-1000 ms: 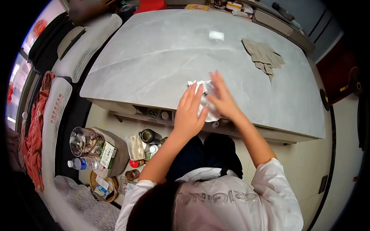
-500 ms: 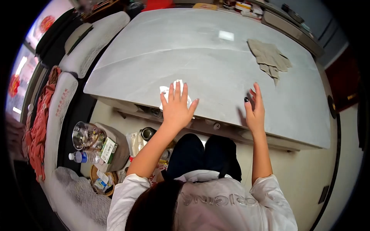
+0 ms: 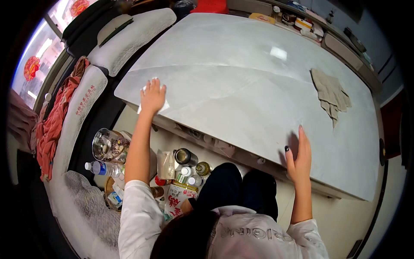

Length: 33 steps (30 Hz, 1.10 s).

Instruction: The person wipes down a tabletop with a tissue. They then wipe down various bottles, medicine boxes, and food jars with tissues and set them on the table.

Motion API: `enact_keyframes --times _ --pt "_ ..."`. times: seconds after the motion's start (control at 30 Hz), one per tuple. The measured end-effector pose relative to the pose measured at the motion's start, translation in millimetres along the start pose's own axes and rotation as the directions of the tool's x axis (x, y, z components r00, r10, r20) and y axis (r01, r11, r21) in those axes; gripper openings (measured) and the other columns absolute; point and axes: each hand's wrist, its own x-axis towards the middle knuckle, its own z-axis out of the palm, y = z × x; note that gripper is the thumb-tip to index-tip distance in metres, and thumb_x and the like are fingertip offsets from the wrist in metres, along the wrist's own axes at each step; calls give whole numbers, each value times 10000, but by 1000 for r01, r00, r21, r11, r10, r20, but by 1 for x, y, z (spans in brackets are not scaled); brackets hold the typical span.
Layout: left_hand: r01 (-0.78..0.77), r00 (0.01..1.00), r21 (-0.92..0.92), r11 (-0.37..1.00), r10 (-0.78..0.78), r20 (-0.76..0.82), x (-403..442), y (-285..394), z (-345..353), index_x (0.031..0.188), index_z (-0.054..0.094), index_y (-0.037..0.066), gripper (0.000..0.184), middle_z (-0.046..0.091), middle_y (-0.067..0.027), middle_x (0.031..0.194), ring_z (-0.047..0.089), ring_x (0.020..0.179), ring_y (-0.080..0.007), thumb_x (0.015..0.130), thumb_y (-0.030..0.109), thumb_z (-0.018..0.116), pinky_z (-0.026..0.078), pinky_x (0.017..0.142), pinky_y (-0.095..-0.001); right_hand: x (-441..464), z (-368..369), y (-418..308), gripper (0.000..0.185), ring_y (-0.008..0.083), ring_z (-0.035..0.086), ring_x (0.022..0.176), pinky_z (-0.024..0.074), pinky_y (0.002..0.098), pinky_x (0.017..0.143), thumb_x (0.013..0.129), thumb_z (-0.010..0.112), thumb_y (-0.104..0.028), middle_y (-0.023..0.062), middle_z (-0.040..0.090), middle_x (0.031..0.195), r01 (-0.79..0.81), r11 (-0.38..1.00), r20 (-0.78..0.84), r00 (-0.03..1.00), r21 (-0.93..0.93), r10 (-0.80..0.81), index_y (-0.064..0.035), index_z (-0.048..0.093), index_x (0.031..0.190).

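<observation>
My left hand [image 3: 153,97] lies flat, fingers stretched, on a white tissue [image 3: 164,106] near the left front edge of the pale grey marbled table [image 3: 224,90]. The tissue is mostly covered by the palm and shows around it. On the right, my right hand [image 3: 299,157] holds nothing; its thumb stands apart from the straight fingers, near the table's front edge. Beyond it lies a crumpled beige cloth [image 3: 330,93] on the tabletop.
On the floor at left stand a clear bin [image 3: 108,144], a water bottle [image 3: 101,167], a dark flask [image 3: 184,156] and several jars. A sofa [image 3: 82,103] runs along the left. A cluttered cabinet [image 3: 340,49] stands behind the table.
My left hand has slid left along the table with the tissue beneath it. The camera view has shifted; my right hand stays near the front edge.
</observation>
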Motion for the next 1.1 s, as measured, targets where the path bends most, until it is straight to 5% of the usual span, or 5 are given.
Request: enact_keyframes --times 0.17,0.43,0.6,0.93,1.1 --pt "283 959 42 958 -283 14 61 -79 5 1339 279 88 585 235 -86 1409 179 1310 -267 876 446 264 148 1017 -536 10 14 -14 604 365 363 1185 280 406 992 721 527 -104 208 364 1302 12 999 102 995 -47 -8 16 329 1279" --pt "613 789 -31 789 -614 -23 132 -146 20 1334 280 65 628 223 -107 1411 183 1310 -262 860 477 261 168 1011 -531 12 20 -13 576 397 374 1166 284 422 983 741 486 -173 231 395 1266 -44 994 52 997 -104 49 41 346 1258" --pt "492 864 -20 870 -491 -114 125 -168 40 1286 318 -41 702 286 -184 1364 235 1284 -295 860 512 247 212 1031 -410 11 19 -12 584 384 395 1154 299 425 972 754 512 -230 221 413 1255 -31 994 40 999 -104 36 38 358 1250" --pt "420 907 23 907 -419 -33 33 -89 10 1272 307 -84 734 281 -236 1347 231 1277 -330 856 520 275 172 1041 -405 6 19 -11 587 384 405 1145 323 421 957 748 522 -234 211 428 1244 15 998 -18 1000 -69 -16 35 364 1246" --pt "399 917 -3 917 -399 -15 64 -83 14 1255 322 -102 773 292 -257 1333 224 1280 -336 842 549 277 160 1045 -407 4 20 -10 573 384 409 1142 319 421 959 781 506 -264 212 428 1246 14 999 -52 999 -50 -17 37 365 1248"
